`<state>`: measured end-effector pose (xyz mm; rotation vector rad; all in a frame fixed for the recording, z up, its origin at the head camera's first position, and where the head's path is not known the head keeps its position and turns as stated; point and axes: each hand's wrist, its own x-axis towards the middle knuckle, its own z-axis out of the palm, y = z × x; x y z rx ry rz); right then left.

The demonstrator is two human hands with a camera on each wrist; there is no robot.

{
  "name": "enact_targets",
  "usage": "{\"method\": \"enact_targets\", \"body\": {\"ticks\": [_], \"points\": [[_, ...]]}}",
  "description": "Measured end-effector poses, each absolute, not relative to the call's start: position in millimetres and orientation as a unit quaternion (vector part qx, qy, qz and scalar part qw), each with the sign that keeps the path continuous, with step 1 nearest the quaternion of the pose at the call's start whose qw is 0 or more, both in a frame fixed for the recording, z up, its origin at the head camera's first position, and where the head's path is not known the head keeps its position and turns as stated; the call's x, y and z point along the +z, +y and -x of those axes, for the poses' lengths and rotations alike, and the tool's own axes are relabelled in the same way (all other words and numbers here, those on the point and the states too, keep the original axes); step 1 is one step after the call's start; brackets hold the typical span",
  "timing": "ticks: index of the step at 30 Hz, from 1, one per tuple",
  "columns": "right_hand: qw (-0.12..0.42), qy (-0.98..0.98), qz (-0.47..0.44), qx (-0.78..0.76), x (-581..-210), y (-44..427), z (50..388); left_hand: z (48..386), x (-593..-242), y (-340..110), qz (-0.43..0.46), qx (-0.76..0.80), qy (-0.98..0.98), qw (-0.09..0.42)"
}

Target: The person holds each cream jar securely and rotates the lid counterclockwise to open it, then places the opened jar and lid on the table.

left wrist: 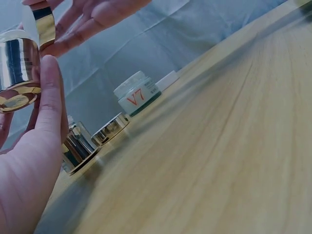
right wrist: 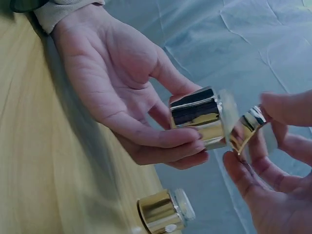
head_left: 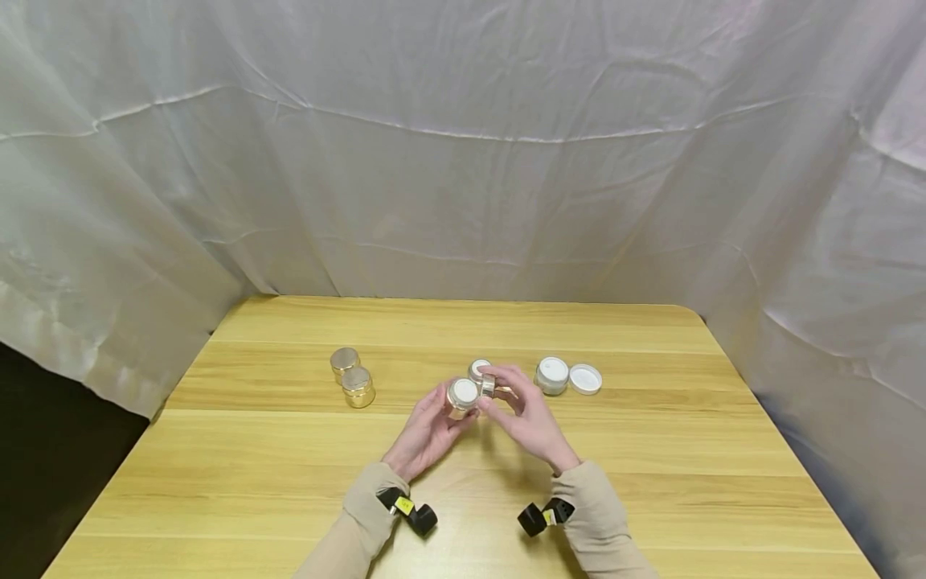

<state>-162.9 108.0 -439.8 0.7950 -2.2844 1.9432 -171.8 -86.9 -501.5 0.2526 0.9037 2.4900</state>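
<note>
My left hand (head_left: 427,435) grips a shiny gold jar (head_left: 461,396) with its white top uncovered; the right wrist view shows the fingers curled round the jar (right wrist: 197,117). Close beside its top, my right hand (head_left: 530,420) pinches a gold lid (right wrist: 247,129) between thumb and fingers, tilted on edge. Behind the hands another gold jar (head_left: 477,369) stands on the table without a lid, and in the left wrist view a gold lid (left wrist: 111,128) lies beside that jar (left wrist: 79,147).
Two gold-lidded jars (head_left: 345,362) (head_left: 358,387) stand at the left of the wooden table (head_left: 253,466). To the right stands a white-topped jar marked V7 (head_left: 553,375), with a white lid (head_left: 585,379) lying beside it. Pale cloth (head_left: 463,201) hangs behind the table.
</note>
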Motion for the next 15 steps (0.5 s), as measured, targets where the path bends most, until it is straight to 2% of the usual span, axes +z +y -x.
{"method": "enact_targets", "body": {"ticks": [9,15], "points": [[0.024,-0.720,-0.144,0.679,-447,99,164,172,-503,-88,-0.115,0.930,0.289,0.193],[0.027,-0.718,-0.096,0.689,-452,93,164,174,-506,-90,-0.156,0.929,0.281,0.182]]}}
